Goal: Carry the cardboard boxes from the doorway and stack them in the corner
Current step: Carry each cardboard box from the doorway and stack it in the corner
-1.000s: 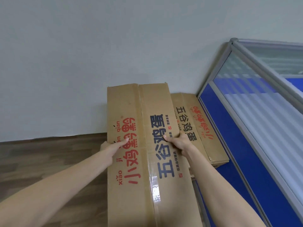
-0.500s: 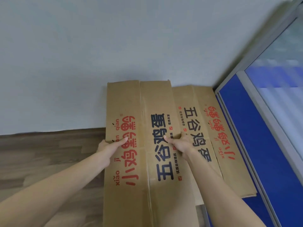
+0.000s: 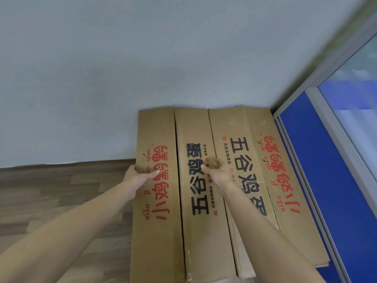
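I hold a long brown cardboard box (image 3: pixel 163 231) printed with red and dark blue Chinese characters, its far end at the wall. My left hand (image 3: pixel 138 176) grips its left edge, thumb on top. My right hand (image 3: pixel 218 172) grips its right edge, fingers tucked into the gap against the neighbouring box. A second, matching cardboard box (image 3: pixel 265 211) lies right beside it, against the blue partition in the corner. The two tops look about level; what lies under the held box is hidden.
A pale wall (image 3: pixel 142 58) closes the far side. The blue partition (image 3: pixel 330 190) with a metal frame and frosted glass runs along the right. Wood-pattern floor (image 3: pixel 51 201) extends to the left of the boxes.
The held box has come down and forward beside the other box, its far end now at the wall. My view has tilted down and closer to the corner. Both hands keep their grip.
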Action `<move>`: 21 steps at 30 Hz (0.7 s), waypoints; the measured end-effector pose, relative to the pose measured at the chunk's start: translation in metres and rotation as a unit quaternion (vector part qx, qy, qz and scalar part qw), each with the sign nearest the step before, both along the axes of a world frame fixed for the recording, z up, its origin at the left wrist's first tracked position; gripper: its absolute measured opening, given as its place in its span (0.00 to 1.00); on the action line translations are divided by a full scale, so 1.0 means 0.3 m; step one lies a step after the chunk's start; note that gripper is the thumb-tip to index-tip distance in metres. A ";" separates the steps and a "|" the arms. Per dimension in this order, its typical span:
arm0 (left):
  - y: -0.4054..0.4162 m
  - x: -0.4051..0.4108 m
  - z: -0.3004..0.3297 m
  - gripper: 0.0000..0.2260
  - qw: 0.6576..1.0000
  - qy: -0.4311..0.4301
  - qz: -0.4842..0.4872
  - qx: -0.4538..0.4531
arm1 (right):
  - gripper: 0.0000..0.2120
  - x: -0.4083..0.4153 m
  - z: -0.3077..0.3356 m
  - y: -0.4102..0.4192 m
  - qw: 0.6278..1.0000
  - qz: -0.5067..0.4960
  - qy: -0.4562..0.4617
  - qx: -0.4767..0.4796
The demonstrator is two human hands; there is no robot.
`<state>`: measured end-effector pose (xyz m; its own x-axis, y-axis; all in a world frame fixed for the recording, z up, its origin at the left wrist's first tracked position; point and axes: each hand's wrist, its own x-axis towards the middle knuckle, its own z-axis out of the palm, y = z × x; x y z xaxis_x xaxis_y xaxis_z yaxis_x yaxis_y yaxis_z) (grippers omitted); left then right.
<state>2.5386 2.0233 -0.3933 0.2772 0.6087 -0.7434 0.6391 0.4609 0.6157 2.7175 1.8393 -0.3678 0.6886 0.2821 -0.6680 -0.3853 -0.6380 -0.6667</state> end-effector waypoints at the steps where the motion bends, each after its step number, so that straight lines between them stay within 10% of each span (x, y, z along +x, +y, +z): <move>1: -0.001 0.004 -0.007 0.43 1.000 0.006 -0.007 0.013 | 0.34 -0.009 -0.006 0.006 1.000 0.009 0.000 -0.006; 6: -0.028 0.002 -0.035 0.47 0.990 0.047 -0.069 0.111 | 0.33 -0.035 -0.029 0.019 0.997 0.066 -0.023 -0.029; 11: -0.104 -0.006 -0.091 0.48 0.908 0.150 -0.286 0.267 | 0.31 -0.028 -0.037 0.007 0.990 0.123 -0.044 -0.053; 21: -0.100 -0.006 -0.055 0.45 0.885 0.181 -0.355 0.240 | 0.31 -0.036 -0.020 -0.024 0.973 0.211 -0.025 -0.092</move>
